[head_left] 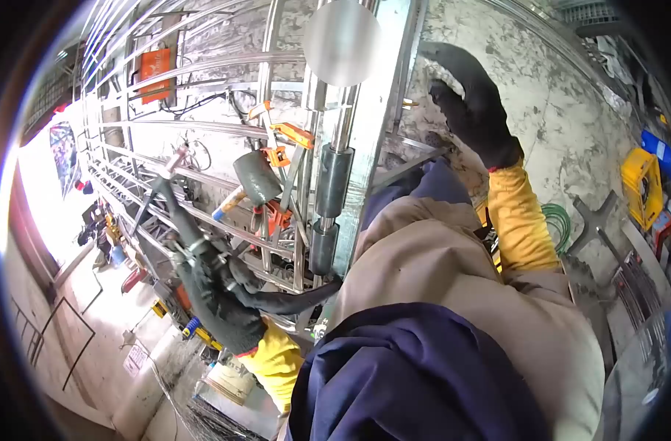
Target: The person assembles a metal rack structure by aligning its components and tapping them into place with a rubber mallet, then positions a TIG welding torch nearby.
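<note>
My left hand, in a black glove with a yellow sleeve, is closed around a welding electrode holder. A thick black cable runs from it to the right. The holder's tip points up at the bars of a steel gate frame. My right hand, also in a black glove, is raised with curled fingers beside the frame's shiny upright post. Whether it grips anything is hidden. Two dark hinge cylinders sit on the post.
Orange clamps and a hammer hang among the bars. A yellow crate, a green hose coil and metal offcuts lie at right on the marbled surface. My knee in beige and navy cloth fills the lower middle.
</note>
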Demonstrator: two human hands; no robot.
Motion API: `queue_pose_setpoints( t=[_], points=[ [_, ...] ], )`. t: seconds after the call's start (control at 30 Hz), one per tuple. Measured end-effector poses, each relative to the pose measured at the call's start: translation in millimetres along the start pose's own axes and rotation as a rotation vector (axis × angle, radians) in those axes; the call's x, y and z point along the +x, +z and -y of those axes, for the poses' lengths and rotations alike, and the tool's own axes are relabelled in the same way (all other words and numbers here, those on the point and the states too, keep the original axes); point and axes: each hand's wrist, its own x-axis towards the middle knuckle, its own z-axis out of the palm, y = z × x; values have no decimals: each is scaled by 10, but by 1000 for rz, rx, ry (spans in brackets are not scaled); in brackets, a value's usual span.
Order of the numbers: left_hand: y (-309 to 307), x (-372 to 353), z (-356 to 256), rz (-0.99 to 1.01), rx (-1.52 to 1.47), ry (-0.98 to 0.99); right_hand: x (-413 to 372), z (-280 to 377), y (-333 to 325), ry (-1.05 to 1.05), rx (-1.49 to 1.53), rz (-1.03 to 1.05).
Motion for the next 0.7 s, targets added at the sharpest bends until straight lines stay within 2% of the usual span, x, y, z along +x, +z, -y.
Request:
queue_pose_setpoints(
  t=[0.03,0.1,0.17,0.2,0.23,0.27,0.33,0.4,0.47,0.57,0.63,0.7],
  points=[
    [191,35,-172,27,-17,65,-11,-1,20,-9,10,-1],
    [379,158,-296,-98,200,170,-65,-31,89,-118,-40,-17],
    [361,402,-163,-158,284,102,-41,46,162,-177,-46,-41],
    [399,521,-113,-130,296,112,58,132,172,-219,-29,3],
    [328,645,-11,-49,496,157,184,227,142,-258,-18,47],
    [408,746,43,-81,466,182,290,266,136,-262,-17,117],
    [479,917,235,-9,455,233,405,433,128,-271,-66,150],
    [571,982,260,-42,695,261,484,490,118,-267,-152,227],
    [545,1151,434,-66,918,315,521,462,186,-324,-136,201],
    [453,1349,592,43,920,232,554,447,296,-392,-102,160],
    [558,1268,470,98,665,97,602,480,293,-364,-69,222],
    [414,1445,597,138,759,125,535,435,354,-355,-159,206]
  ],
)
